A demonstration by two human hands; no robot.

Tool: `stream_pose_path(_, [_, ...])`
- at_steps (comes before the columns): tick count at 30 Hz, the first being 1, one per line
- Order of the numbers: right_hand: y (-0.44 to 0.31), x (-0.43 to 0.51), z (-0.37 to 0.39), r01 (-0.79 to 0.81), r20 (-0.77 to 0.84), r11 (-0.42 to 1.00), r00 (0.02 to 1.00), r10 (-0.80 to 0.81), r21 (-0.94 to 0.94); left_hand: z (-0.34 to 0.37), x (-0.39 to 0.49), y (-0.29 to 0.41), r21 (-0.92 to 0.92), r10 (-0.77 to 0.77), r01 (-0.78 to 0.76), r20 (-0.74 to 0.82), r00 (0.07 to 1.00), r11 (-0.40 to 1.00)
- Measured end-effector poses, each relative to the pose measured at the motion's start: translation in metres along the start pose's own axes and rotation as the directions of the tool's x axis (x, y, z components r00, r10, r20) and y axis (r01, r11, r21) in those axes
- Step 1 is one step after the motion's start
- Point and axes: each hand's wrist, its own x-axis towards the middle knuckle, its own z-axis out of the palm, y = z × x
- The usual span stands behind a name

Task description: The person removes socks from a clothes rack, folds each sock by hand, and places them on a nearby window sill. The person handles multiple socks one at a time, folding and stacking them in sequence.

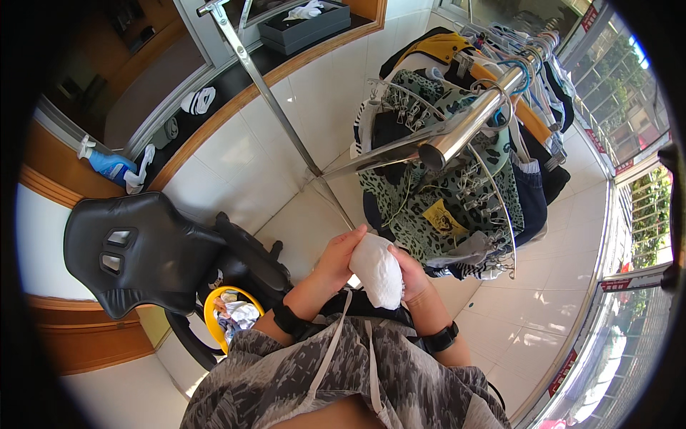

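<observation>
A white rolled-up bundle of cloth [375, 268], perhaps a pair of socks, is held in front of my body between both hands. My left hand [338, 258] grips its left side, thumb pointing up along the edge. On the opposite side, my right hand [411, 274] presses its thumb near the top, and its other fingers are mostly hidden behind the cloth. Just beyond the hands hangs a round clip hanger [498, 185] with several metal clips and small striped and dark garments. A green leopard-print garment [402, 209] is also there.
A chrome clothes rack [471, 126] full of hung clothes stands ahead to the right. To the left are a black chair [144, 246] and a yellow basin [213, 322] of laundry. Along the sill lie a striped cloth roll [199, 101], a grey box [305, 29] and a blue spray bottle [110, 165].
</observation>
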Motion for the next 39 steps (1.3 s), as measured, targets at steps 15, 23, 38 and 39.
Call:
stream_pose_path(15, [-0.032,0.053,0.016,0.143,-0.173,0.644,0.899,-0.401,-0.751,-0.188,0.013,0.182,0.727,0.941,-0.608,-0.317,0.116,0.319])
stream_pose_path(23, [-0.031,0.043,-0.011,0.053,-0.57,0.793,0.666,-0.481,-0.607,-0.333,0.032,0.371,0.977,0.967,-0.081,-0.206,-0.15,0.196])
stream_pose_path(38, [-0.019,0.053,-0.011,0.105,-0.701,0.796,0.414,-0.581,-0.597,-0.171,0.098,0.299,0.845,0.882,-0.44,0.425,0.204,-0.305])
stream_pose_path(39, [-0.021,0.054,-0.01,0.126,-0.667,0.774,0.434,-0.606,-0.621,-0.143,0.107,0.274,0.745,0.766,-0.588,0.565,0.306,-0.314])
